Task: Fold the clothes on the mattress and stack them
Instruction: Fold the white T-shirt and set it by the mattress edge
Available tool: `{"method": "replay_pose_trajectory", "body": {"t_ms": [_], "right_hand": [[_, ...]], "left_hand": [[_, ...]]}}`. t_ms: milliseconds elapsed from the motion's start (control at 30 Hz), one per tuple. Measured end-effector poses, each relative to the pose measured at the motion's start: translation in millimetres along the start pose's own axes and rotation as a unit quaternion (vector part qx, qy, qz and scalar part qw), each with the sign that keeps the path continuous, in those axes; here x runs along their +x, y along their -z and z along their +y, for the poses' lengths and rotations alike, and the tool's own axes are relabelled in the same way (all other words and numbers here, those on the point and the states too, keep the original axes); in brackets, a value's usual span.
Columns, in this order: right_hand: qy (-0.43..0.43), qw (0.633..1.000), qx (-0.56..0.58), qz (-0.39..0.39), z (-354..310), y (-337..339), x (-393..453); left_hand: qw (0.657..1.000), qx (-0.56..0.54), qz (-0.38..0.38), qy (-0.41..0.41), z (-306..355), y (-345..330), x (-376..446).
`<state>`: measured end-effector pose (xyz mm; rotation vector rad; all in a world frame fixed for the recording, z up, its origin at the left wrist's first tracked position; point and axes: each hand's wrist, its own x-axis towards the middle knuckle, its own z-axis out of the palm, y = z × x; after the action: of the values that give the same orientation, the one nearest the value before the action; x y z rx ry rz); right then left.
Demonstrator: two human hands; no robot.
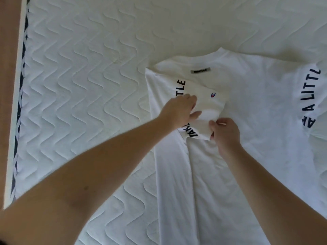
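While the left hand [178, 110] presses flat, the right hand [225, 131] pinches the sleeve [200, 128].

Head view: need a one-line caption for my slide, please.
Left hand presses the folded-in sleeve of a white T-shirt on the mattress while the right hand pinches its cuff.
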<state>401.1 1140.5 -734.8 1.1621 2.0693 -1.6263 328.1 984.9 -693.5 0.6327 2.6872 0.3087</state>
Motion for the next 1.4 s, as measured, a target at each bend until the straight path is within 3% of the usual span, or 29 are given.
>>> {"method": "replay_pose_trajectory", "body": {"t_ms": [100, 200, 267, 400, 600, 667, 833, 900, 1000, 1033, 1133, 1167, 1200, 1300, 1333, 1400], "right_hand": [[0.005, 0.999, 0.046, -0.006, -7, 5, 4], [-0.055, 0.994, 0.054, -0.077, -6, 9, 4], [-0.075, 0.988, 0.042, -0.125, -6, 10, 1], [-0.082, 0.985, 0.027, -0.152, -9, 9, -6], [-0.214, 0.932, 0.220, -0.191, -25, 9, -20], [-0.239, 0.915, 0.256, -0.200, -26, 10, -23], [-0.265, 0.910, 0.223, -0.225, -17, 9, -33], [-0.252, 0.924, 0.183, -0.223, -9, 6, -37], [-0.175, 0.959, 0.084, -0.206, 6, 0, -43], [-0.139, 0.969, 0.053, -0.199, 12, -2, -45], [-0.078, 0.977, -0.010, -0.200, 27, -6, -50], [-0.069, 0.976, -0.032, -0.203, 30, -6, -50], [-0.064, 0.975, -0.056, -0.205, 32, -4, -50], [-0.066, 0.975, -0.071, -0.198, 33, 1, -44], [-0.066, 0.979, -0.058, -0.184, 32, 3, -41], [-0.065, 0.988, -0.019, -0.138, 24, 6, -33]], "left_hand": [[0.998, -0.036, 0.014, 0.045, 21, -35, -40], [0.998, -0.023, 0.005, 0.057, 26, -64, -73], [0.997, -0.021, 0.031, 0.070, 24, -75, -84], [0.991, -0.006, 0.091, 0.097, 24, -79, -89], [0.985, -0.028, 0.128, 0.113, 29, -74, -90], [0.973, -0.098, 0.154, 0.141, 32, -76, -94], [0.868, -0.390, 0.140, 0.273, 37, -81, -105], [0.830, -0.458, 0.116, 0.296, 36, -82, -108], [0.799, -0.497, 0.081, 0.329, 30, -78, -110], [0.767, -0.538, 0.074, 0.342, 28, -76, -110], [0.579, -0.703, 0.038, 0.410, 26, -65, -108], [0.551, -0.718, 0.026, 0.424, 26, -61, -107], [0.557, -0.710, 0.012, 0.431, 26, -60, -106], [0.654, -0.629, 0.009, 0.421, 27, -61, -103], [0.672, -0.611, 0.025, 0.417, 29, -63, -101], [0.678, -0.605, 0.042, 0.416, 30, -66, -100]]}}
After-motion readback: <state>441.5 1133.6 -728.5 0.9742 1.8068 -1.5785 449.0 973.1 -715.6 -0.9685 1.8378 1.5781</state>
